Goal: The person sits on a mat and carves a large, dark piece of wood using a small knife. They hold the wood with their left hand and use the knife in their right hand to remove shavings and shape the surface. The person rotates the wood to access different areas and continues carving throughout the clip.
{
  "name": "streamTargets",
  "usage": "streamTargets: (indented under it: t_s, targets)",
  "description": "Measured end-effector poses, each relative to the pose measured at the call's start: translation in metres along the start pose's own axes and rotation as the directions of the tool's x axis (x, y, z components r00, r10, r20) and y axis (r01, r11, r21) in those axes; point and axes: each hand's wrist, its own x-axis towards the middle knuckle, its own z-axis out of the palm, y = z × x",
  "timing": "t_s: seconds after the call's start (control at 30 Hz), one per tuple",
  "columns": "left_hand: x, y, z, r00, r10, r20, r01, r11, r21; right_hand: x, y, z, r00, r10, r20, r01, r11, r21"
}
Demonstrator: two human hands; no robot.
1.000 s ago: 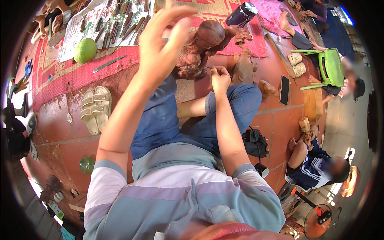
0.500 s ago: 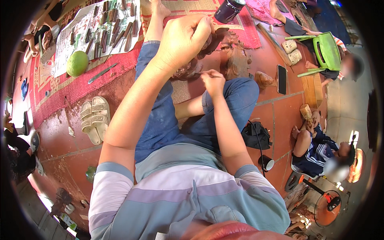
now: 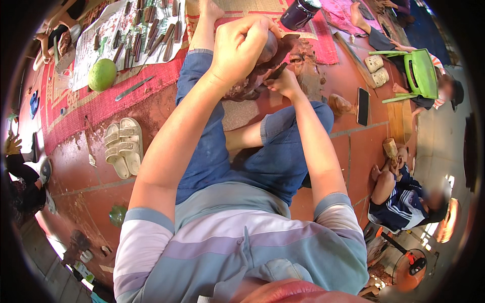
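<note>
A reddish-brown wood carving (image 3: 244, 90) lies in front of my crossed legs, partly behind my hands. My left hand (image 3: 243, 48) is closed in a fist above its left side; whatever it grips is hidden beneath the fingers. Close beside the fist shows a rounded brown shape (image 3: 268, 49), and I cannot tell whether it belongs to the carving. My right hand (image 3: 286, 84) is wrapped round a slim, dark-handled carving tool (image 3: 276, 72) against the carving's near right side. The tool's tip cannot be made out.
Several dark-handled carving tools (image 3: 151, 35) lie on a printed sheet at the far left, near a green round fruit (image 3: 102, 74) and a metal blade (image 3: 134, 88). A dark jar (image 3: 300, 14) stands beyond the carving. Sandals (image 3: 124, 146), a phone (image 3: 362, 106) and other seated people are around me.
My right hand has moved away from me and slightly right, raising the tool to the carving. My left fist stays over the carving. The whole view has shifted a little.
</note>
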Motion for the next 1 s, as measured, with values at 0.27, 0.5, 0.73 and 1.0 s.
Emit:
streamTargets:
  t_s: [0.27,0.5,0.73,1.0]
  targets:
    - [-0.004,0.001,-0.001,0.996,0.091,-0.019,-0.092,0.995,-0.026,0.015,-0.015,-0.044,0.992,0.101,-0.074,-0.105,0.993,-0.058]
    - [-0.004,0.011,-0.001,0.998,0.012,0.06,-0.018,0.995,0.095,0.025,0.007,-0.044,0.958,-0.175,-0.227,0.102,0.949,-0.298]
    - [-0.004,0.011,0.001,0.998,0.06,0.006,-0.06,0.998,-0.001,0.01,-0.004,-0.013,0.991,-0.126,-0.043,0.115,0.974,-0.194]
    - [-0.001,0.011,0.003,0.998,0.061,0.022,-0.061,0.998,0.023,0.027,0.026,-0.031,0.998,-0.063,0.016,0.062,0.996,0.06]
